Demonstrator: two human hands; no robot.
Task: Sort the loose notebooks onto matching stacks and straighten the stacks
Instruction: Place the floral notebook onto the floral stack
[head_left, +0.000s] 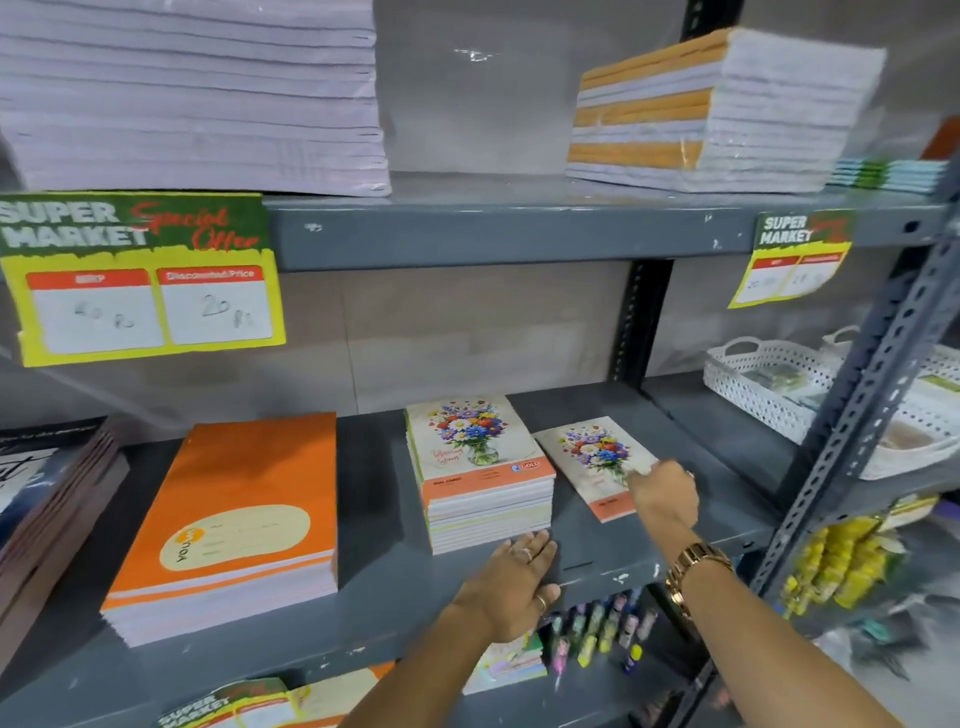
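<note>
A stack of flower-cover notebooks (480, 467) stands mid-shelf on the grey shelf (379, 525). To its right lies one loose flower-cover notebook (587, 457), flat and turned at an angle. My right hand (662, 493) rests on that loose notebook's near right part, fingers curled onto the cover. My left hand (511, 582) lies flat on the shelf, fingers spread, fingertips touching the front bottom edge of the flower stack. A taller stack of orange notebooks (234, 519) sits to the left.
Dark-covered books (52, 493) lie at the far left. White perforated baskets (769, 384) stand at the right behind a slotted upright (872, 405). The upper shelf holds pale stacks (192, 93) and an orange-and-white stack (722, 109). Price signs (140, 275) hang from its edge.
</note>
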